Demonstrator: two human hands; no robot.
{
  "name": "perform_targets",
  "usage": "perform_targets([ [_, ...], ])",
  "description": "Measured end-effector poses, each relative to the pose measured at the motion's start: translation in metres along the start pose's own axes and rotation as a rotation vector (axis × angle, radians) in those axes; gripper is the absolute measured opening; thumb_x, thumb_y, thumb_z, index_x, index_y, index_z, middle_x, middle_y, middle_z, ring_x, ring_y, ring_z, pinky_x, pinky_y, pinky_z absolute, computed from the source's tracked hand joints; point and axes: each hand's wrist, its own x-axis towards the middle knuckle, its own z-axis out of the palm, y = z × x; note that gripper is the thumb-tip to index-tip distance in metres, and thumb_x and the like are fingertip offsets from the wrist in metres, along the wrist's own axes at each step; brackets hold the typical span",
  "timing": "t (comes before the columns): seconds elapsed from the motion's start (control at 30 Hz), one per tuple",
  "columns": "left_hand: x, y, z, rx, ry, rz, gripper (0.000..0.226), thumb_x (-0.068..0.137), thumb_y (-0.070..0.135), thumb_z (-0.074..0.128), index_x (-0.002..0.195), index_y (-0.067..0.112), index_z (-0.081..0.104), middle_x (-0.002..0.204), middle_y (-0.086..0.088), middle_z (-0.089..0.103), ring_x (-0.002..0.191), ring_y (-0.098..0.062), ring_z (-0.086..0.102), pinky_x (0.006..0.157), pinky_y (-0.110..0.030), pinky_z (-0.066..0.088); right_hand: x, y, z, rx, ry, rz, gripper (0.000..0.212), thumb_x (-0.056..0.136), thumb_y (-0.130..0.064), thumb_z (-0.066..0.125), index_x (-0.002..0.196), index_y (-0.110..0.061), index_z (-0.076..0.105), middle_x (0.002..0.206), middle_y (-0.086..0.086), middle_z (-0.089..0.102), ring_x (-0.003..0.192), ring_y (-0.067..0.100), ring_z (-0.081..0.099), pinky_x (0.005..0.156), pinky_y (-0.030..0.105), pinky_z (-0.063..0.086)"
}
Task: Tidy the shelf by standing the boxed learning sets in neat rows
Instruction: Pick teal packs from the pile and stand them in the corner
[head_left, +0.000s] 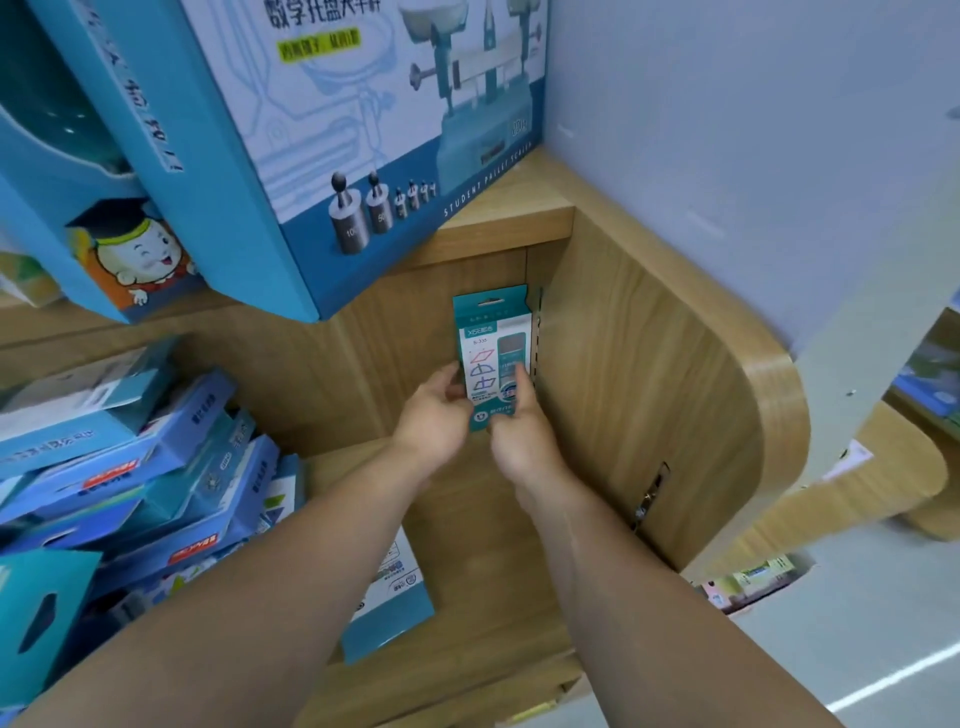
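Teal and white card shows between both hands: the slim box (491, 348) is pinched low down, the left hand (435, 413) curled round its left edge with the thumb across the front, the right hand (521, 434) holding the right edge with a finger laid up the face. The box stands on end, its long axis upright and its hang-tab at the top. It lies straight ahead of the hands, deep in the back right corner of the shelf (470, 514). Whether its foot already touches the board I cannot tell, since the hands hide it.

The relation that matters is box to corner. Its right edge runs parallel to the slotted strip (538, 332) and sits just beside it, with the wooden side panel (639, 384) close on the right hand's side. That hand is the nearer one for squaring the box against the wall, I judge, while the left steadies.

Further out, a flat box (395, 597) lies on the board under the left forearm. A heap of blue boxes (135, 467) sprawls well apart at the left, so most of the row is yet to be stood. Overhead leans a large scale box (353, 130).
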Motion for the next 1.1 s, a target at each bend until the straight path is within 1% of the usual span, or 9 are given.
perform_targets([
  [0.1,-0.005,0.000,-0.002,-0.031,-0.029,-0.009,0.067,0.089,0.015,0.059,0.152,0.023,0.035,0.131,0.003,0.063,0.118,-0.014,0.061,0.107,-0.041,0.047,-0.008,-0.003,0.001,-0.020,-0.020,-0.013,0.077,0.093,-0.004,0.042,0.158,-0.035,0.016,0.155,-0.005,0.043,0.137,0.017,0.045,0.116,0.041,0.036],
  [0.2,-0.022,0.004,-0.006,-0.002,0.036,0.011,0.062,0.093,0.011,0.057,0.150,0.021,0.037,0.137,0.001,0.053,0.127,-0.014,0.051,0.107,-0.031,0.041,-0.021,-0.006,-0.002,-0.008,0.007,-0.037,0.069,0.097,-0.007,0.044,0.157,-0.032,0.022,0.154,-0.004,0.044,0.137,0.017,0.045,0.115,0.038,0.036],
  [0.33,-0.061,0.014,-0.027,0.025,0.230,0.145,0.039,0.092,0.011,0.060,0.130,0.021,0.058,0.122,0.002,0.062,0.113,-0.013,0.058,0.102,-0.028,0.045,-0.045,-0.015,-0.001,-0.023,0.019,-0.168,0.054,0.096,-0.011,0.054,0.145,-0.030,0.043,0.140,-0.002,0.055,0.124,0.015,0.055,0.105,0.030,0.042],
  [0.5,-0.122,0.019,-0.076,0.142,0.393,0.244,0.022,0.092,0.017,0.061,0.113,0.024,0.065,0.110,0.003,0.064,0.090,0.000,0.060,0.083,-0.014,0.045,-0.074,-0.033,0.029,0.004,-0.171,-0.328,0.034,0.094,-0.013,0.062,0.118,-0.036,0.056,0.118,-0.007,0.062,0.105,0.007,0.062,0.091,0.022,0.048],
  [0.6,-0.164,0.024,-0.112,0.220,0.497,0.283,0.018,0.092,0.019,0.061,0.108,0.028,0.065,0.105,0.011,0.064,0.093,-0.002,0.060,0.084,-0.021,0.048,-0.096,-0.050,0.066,0.024,-0.327,-0.392,0.025,0.085,-0.029,0.065,0.108,-0.036,0.063,0.109,-0.003,0.068,0.097,0.012,0.066,0.090,0.032,0.053],
  [0.67,-0.191,0.025,-0.139,0.271,0.576,0.313,0.020,0.089,0.024,0.060,0.106,0.032,0.064,0.101,0.015,0.064,0.094,-0.003,0.061,0.084,-0.023,0.049,-0.113,-0.059,0.091,0.032,-0.436,-0.437,0.028,0.075,-0.042,0.062,0.103,-0.039,0.063,0.107,-0.006,0.068,0.096,0.015,0.065,0.088,0.037,0.054],
  [0.83,-0.252,0.010,-0.215,0.447,0.775,0.269,0.022,0.089,0.021,0.067,0.108,0.032,0.065,0.105,0.017,0.067,0.098,0.000,0.060,0.085,-0.018,0.045,-0.146,-0.070,0.138,-0.093,-0.629,-0.526,0.022,0.090,-0.032,0.070,0.106,-0.043,0.060,0.116,-0.016,0.057,0.105,0.002,0.056,0.090,0.032,0.051],
  [0.97,-0.276,-0.020,-0.274,0.699,0.671,0.076,0.042,0.082,0.040,0.075,0.122,0.030,0.064,0.122,0.016,0.060,0.118,-0.006,0.052,0.100,-0.025,0.038,-0.160,-0.073,0.152,-0.216,-0.593,-0.577,0.033,0.083,-0.044,0.075,0.112,-0.039,0.061,0.115,-0.018,0.046,0.101,-0.001,0.054,0.091,0.027,0.050],
  [1.1,-0.276,-0.048,-0.308,0.788,0.449,0.068,0.078,0.059,0.077,0.067,0.125,0.035,0.064,0.135,0.012,0.055,0.128,-0.009,0.048,0.110,-0.033,0.038,-0.176,-0.075,0.157,-0.260,-0.475,-0.651,0.042,0.072,-0.049,0.082,0.109,-0.039,0.064,0.108,-0.020,0.049,0.095,-0.002,0.053,0.077,0.014,0.045],
])
